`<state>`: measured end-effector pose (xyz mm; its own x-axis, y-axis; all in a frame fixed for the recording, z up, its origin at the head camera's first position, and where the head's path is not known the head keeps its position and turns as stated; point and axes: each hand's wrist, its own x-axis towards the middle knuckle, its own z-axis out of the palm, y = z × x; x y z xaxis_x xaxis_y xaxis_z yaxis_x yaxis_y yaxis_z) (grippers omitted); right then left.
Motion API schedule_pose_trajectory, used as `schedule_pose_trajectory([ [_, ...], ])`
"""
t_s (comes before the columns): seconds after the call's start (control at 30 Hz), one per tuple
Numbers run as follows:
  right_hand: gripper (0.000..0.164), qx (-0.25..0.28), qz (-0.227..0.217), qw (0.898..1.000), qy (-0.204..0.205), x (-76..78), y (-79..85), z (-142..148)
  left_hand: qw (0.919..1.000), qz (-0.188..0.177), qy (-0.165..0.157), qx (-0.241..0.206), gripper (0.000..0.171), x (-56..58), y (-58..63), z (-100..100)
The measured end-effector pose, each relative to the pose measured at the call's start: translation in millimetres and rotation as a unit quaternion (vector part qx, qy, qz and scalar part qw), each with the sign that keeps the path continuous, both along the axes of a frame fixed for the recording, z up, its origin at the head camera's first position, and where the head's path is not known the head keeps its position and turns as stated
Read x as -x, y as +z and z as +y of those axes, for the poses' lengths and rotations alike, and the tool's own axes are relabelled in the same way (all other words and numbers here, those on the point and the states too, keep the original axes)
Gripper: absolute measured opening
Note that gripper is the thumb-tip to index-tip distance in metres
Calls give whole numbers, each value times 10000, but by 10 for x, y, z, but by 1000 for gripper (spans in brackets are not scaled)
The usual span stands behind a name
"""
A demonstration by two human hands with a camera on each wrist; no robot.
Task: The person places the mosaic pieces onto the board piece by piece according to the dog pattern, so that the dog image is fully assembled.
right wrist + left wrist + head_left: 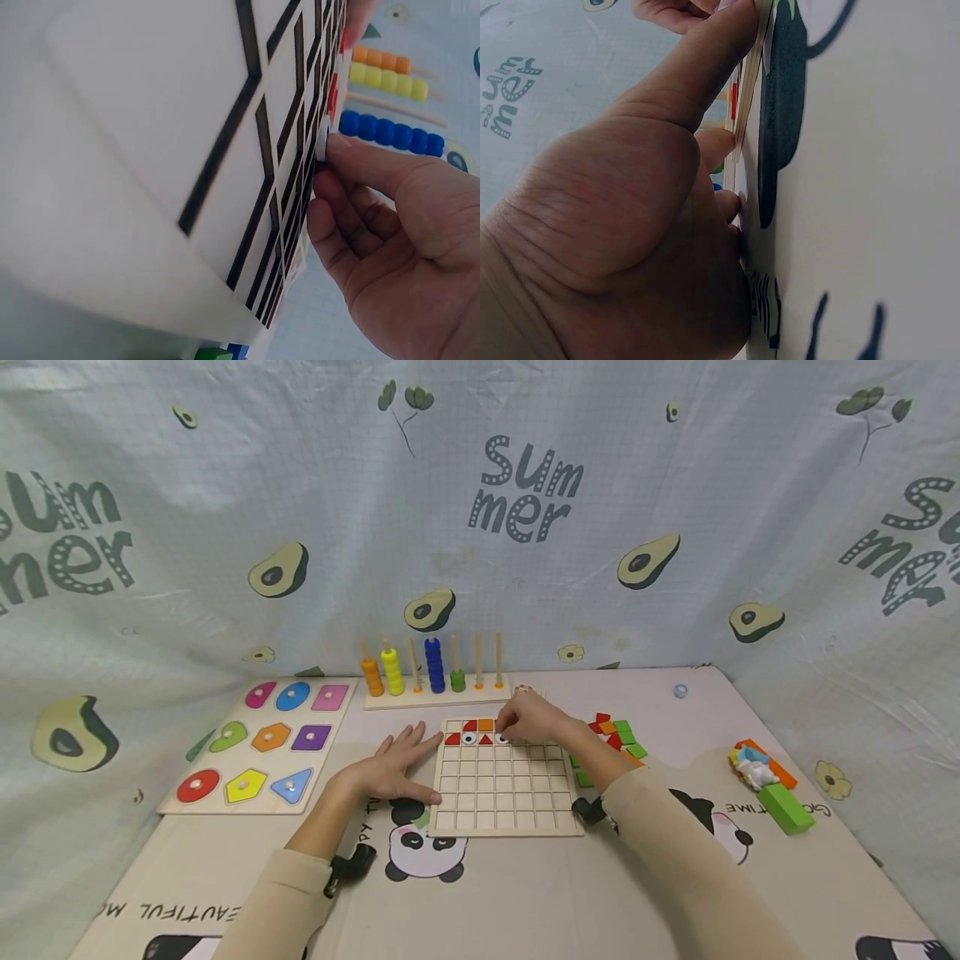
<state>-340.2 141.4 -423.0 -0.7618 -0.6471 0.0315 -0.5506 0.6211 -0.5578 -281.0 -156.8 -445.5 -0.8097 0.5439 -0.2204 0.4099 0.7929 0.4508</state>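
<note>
A wooden grid board (507,793) lies on the table, with red, orange and white eye-printed square tiles in its far-left cells. My right hand (534,718) is over the far rows. It pinches a white eye tile (502,738) between thumb and fingers, right at a cell in the second row; in the right wrist view this white tile (322,141) shows edge-on at the thumb tip. My left hand (397,766) rests flat with spread fingers at the board's left edge, its thumb (731,30) against the side.
Several loose red, orange and green tiles (621,727) lie right of the board, partly behind the right forearm. A bead counting rack (442,697) stands behind, a shape puzzle board (288,714) lies at left. Far right are a green block (785,808) and small toys (752,768).
</note>
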Motion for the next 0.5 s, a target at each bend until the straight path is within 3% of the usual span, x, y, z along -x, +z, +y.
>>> schedule_pose_trajectory([
  [0.3,12,-128,75,9998,-97,-46,46,38,10000,-8,-12,-22,109,6,-7,-5],
  [0.5,22,265,331,9982,-418,-112,186,398,10000,9,-48,-60,107,-9,-7,-20],
])
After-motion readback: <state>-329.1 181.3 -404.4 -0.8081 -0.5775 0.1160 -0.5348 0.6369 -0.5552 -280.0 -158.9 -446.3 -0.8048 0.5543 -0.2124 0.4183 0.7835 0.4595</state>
